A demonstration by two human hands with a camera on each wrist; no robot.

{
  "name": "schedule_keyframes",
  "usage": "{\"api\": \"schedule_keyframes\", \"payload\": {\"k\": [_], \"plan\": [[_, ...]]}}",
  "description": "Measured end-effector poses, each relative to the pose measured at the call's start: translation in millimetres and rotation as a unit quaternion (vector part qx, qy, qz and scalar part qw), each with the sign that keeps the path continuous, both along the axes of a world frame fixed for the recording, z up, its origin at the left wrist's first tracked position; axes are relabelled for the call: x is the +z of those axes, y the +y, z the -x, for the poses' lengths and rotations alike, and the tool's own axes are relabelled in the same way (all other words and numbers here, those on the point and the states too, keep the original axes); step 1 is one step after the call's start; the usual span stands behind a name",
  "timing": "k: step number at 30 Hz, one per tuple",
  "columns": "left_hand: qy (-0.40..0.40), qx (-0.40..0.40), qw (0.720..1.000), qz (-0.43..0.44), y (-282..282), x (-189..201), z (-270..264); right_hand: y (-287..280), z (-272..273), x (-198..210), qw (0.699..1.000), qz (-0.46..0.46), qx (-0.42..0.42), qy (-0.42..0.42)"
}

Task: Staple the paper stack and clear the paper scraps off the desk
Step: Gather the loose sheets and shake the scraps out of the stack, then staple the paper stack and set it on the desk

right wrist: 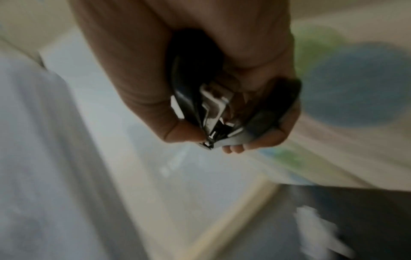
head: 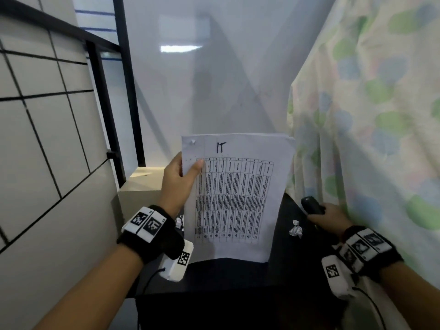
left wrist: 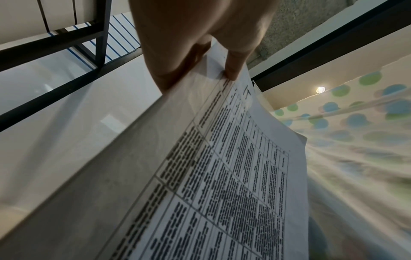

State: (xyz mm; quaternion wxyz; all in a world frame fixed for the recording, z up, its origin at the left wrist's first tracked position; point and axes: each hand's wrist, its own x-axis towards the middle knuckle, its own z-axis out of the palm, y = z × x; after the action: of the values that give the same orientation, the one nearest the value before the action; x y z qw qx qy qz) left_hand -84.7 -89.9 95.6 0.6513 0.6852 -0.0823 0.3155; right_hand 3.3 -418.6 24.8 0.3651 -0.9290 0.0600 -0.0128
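Left hand [head: 177,179] pinches a paper stack [head: 234,198] upright at frame center.
"IT" is handwritten above its printed table; right hand [head: 329,219], lower right, grips a black stapler [head: 312,206]; a paper scrap [head: 296,229] lies on the desk [head: 238,275].

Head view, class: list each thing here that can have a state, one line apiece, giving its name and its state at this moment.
Paper stack: held upright above the desk, pinched at its upper left edge.
Stapler: gripped, off the paper.
Left hand: pinches the paper stack.
Right hand: grips the stapler.
Right scrap: crumpled, lying on the desk.
Left scraps: crumpled, partly hidden behind the paper.
Desk: scraps not yet cleared.
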Motion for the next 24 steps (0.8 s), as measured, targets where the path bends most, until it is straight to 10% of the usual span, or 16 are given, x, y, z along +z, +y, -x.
{"api": "schedule_keyframes", "payload": {"k": [4, 13, 24], "plan": [[-0.003, 0.000, 1.000, -0.026, 1, 9, 5, 25, 42, 85, 0.980, -0.089, 0.028, -0.178], [-0.005, -0.016, 1.000, -0.016, 2, 24, 16, 127, 108, 180, 0.780, -0.395, 0.224, -0.431], [-0.018, -0.069, 0.997, 0.022, 2, 26, 21, 207, 89, 167, 0.775, -0.373, 0.240, -0.450]]}}
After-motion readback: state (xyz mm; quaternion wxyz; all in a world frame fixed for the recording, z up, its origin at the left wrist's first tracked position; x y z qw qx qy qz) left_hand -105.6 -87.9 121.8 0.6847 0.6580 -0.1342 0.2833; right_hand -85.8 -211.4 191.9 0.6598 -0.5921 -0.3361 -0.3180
